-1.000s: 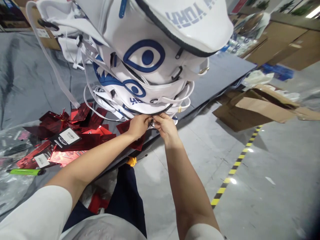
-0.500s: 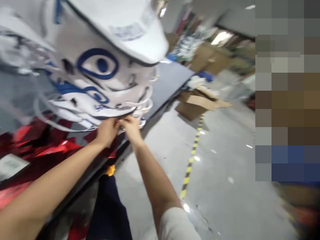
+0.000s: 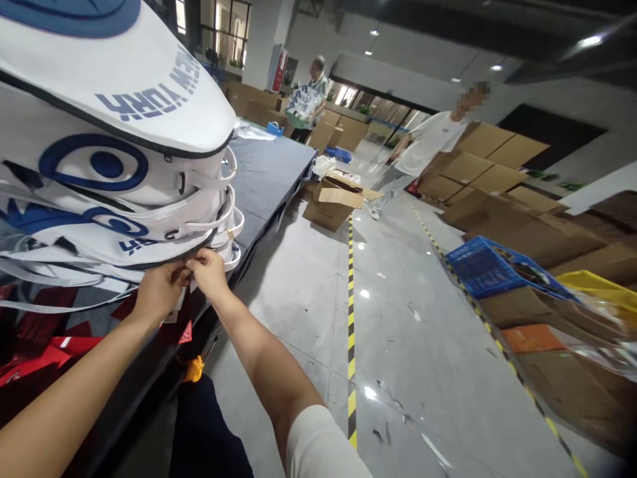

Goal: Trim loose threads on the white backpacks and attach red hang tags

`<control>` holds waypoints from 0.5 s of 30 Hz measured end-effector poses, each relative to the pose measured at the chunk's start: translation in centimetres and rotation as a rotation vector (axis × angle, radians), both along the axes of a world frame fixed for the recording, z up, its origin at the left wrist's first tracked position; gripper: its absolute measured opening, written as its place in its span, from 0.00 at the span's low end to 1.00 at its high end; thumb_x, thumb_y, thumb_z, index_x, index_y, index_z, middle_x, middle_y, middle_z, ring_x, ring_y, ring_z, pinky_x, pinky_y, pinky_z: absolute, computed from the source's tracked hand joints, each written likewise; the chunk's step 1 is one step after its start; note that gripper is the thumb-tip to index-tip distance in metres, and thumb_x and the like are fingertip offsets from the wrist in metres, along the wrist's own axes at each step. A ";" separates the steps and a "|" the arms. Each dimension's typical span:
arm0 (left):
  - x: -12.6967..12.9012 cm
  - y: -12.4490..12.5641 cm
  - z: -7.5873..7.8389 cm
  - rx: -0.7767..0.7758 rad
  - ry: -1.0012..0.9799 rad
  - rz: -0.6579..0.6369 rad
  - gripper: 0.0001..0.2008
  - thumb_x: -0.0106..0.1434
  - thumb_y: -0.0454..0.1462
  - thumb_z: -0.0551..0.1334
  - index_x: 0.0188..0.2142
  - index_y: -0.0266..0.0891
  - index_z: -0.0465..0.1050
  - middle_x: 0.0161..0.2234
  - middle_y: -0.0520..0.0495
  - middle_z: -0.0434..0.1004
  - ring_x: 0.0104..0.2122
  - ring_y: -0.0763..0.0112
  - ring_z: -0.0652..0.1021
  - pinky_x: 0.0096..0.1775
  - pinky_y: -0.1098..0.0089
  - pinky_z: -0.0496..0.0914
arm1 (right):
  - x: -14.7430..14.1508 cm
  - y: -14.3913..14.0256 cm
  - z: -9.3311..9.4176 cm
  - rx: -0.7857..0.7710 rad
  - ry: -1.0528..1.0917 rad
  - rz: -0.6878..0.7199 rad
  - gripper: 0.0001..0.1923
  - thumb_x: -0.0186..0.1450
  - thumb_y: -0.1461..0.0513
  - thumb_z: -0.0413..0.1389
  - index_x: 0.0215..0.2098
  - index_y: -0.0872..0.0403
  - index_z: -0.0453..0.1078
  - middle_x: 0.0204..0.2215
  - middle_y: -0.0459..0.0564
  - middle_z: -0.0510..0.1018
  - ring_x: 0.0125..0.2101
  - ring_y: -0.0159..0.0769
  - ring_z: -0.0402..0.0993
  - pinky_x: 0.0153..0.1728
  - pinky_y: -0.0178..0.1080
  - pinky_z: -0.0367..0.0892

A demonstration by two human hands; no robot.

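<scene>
Two hands meet at the bottom edge of a stack of white bags, lower left of frame. Left hand & right hand are both pinched narrow on smth small at the dark seam of the lowest bag, likely a zipper pull or tag, too small to tell which. Fingertips of the 2 hands nearly touch.

Bags look like padded synthetic w/ blue eye prints & "NEW YORK" lettering: soft but bulky, smooth maybe slick skin, prob. light each yet heavy as a pile. Loose white straps hang at the right side; better grip there or at the seam piping than on the flat panels.

Stack sits on a dark table, left-centre, w/ red foil packets under it. Cardboard box on the floor mid-frame, blue crate right. 2 other ppl stand far back, upper centre.
</scene>
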State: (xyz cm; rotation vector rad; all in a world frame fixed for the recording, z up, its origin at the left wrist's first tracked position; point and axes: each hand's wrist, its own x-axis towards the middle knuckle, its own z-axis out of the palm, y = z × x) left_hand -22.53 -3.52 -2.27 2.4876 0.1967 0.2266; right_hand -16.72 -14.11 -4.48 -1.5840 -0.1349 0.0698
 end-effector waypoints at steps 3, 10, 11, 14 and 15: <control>-0.1 0.0 -0.1 0.022 -0.017 0.045 0.18 0.65 0.45 0.55 0.43 0.40 0.80 0.37 0.42 0.85 0.40 0.56 0.82 0.39 0.67 0.71 | -0.4 -0.1 0.4 0.069 0.029 0.024 0.05 0.52 0.61 0.61 0.23 0.51 0.70 0.22 0.41 0.75 0.28 0.35 0.72 0.34 0.36 0.67; -0.2 -0.6 0.1 0.114 0.011 0.039 0.17 0.67 0.41 0.55 0.50 0.43 0.77 0.39 0.42 0.85 0.43 0.57 0.82 0.40 0.67 0.70 | -0.6 0.0 0.2 0.133 0.084 0.025 0.13 0.51 0.52 0.64 0.23 0.51 0.69 0.20 0.41 0.74 0.25 0.34 0.70 0.30 0.36 0.67; -0.2 -0.6 0.1 0.115 0.016 0.040 0.17 0.67 0.41 0.54 0.50 0.44 0.77 0.38 0.43 0.85 0.42 0.57 0.82 0.40 0.67 0.70 | -0.6 0.0 0.1 0.136 0.084 0.022 0.14 0.51 0.52 0.64 0.22 0.51 0.69 0.20 0.41 0.74 0.25 0.33 0.70 0.30 0.36 0.67; -0.3 -0.6 0.3 0.129 0.031 0.101 0.16 0.68 0.43 0.54 0.46 0.41 0.79 0.38 0.40 0.84 0.41 0.54 0.82 0.39 0.66 0.70 | -0.7 0.1 0.1 0.141 0.086 0.011 0.14 0.51 0.52 0.64 0.22 0.51 0.69 0.20 0.41 0.73 0.24 0.33 0.69 0.30 0.35 0.66; -0.3 -0.7 0.4 0.125 0.029 0.096 0.17 0.69 0.43 0.54 0.45 0.40 0.79 0.39 0.39 0.84 0.42 0.54 0.82 0.40 0.65 0.70 | -0.7 0.1 0.1 0.142 0.088 0.008 0.14 0.51 0.52 0.64 0.22 0.51 0.69 0.20 0.41 0.74 0.24 0.33 0.69 0.29 0.35 0.66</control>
